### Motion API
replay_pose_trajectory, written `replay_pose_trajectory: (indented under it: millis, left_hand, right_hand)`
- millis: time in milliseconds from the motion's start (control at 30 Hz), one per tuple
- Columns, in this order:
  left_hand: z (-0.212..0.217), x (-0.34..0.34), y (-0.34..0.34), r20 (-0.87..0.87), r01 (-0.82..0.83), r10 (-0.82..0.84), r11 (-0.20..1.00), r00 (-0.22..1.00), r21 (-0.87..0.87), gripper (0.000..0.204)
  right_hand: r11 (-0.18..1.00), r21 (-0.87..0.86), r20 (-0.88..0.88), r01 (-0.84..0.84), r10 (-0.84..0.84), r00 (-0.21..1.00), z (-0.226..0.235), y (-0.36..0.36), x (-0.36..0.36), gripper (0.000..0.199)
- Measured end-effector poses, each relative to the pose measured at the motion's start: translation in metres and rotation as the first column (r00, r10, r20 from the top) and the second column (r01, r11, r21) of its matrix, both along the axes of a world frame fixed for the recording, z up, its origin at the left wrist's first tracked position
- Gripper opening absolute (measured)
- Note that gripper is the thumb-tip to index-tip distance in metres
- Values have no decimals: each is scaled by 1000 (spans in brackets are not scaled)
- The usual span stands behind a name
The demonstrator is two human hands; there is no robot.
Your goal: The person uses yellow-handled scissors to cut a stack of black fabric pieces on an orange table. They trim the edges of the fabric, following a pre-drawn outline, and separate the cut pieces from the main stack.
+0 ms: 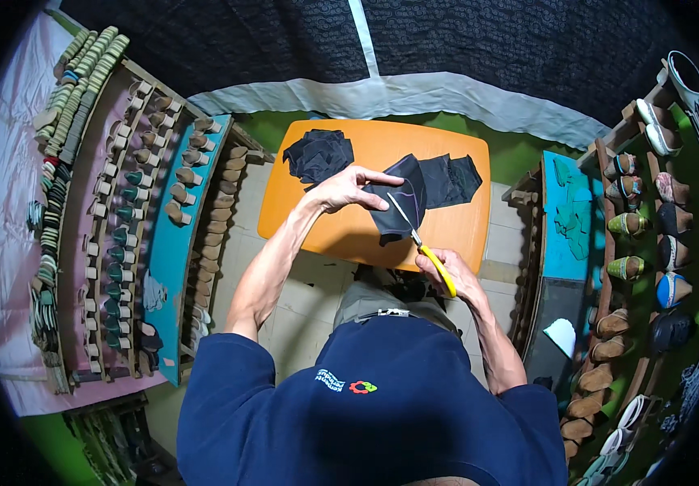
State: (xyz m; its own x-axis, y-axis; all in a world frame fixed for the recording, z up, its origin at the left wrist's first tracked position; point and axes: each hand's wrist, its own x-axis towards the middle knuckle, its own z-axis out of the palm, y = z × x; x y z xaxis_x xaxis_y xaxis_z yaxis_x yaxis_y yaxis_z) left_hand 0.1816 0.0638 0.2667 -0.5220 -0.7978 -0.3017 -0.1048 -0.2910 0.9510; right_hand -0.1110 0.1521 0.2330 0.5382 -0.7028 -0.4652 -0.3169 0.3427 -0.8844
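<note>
My left hand (348, 190) pinches a dark piece of fabric or leather (413, 172) by its left side, thumb and fingers closed on it. A thin purple curved line runs over that piece. In my right hand (456, 279) is a pair of scissors (417, 238) with yellow handles, blades pointing up and left across the piece. Both hands are above the near half of an orange table (382, 138). Behind the held piece, to its right, lies a stack of black pieces (456, 180). A looser pile of black pieces (319, 155) rests at the table's far left.
Racks of shoe lasts (183, 194) stand on the left, beside a blue board. More shelves on the right carry shoes (626, 223) and lasts (588, 405). A blue surface with green scraps (572, 206) is right of the table. Dark patterned cloth (487, 49) hangs behind.
</note>
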Motion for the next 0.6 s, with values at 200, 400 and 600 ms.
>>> replay_pose_trajectory:
  millis: [200, 400, 600]
  left_hand:
    - [-5, -4, 0, 3, 5, -5, 1000, 1000, -13, 56]
    - [-13, -1, -2, -16, -37, 37, 999, 999, -9, 50]
    - [-14, 3, -2, -12, -73, 74, 996, 997, 44, 48]
  right_hand:
    - [1000, 11, 24, 25, -25, 999, -4, 0, -2, 47]
    - [997, 54, 62, 59, -63, 996, -1, 1, -2, 46]
    - [1000, 24, 81, 14, -16, 997, -6, -2, -3, 48]
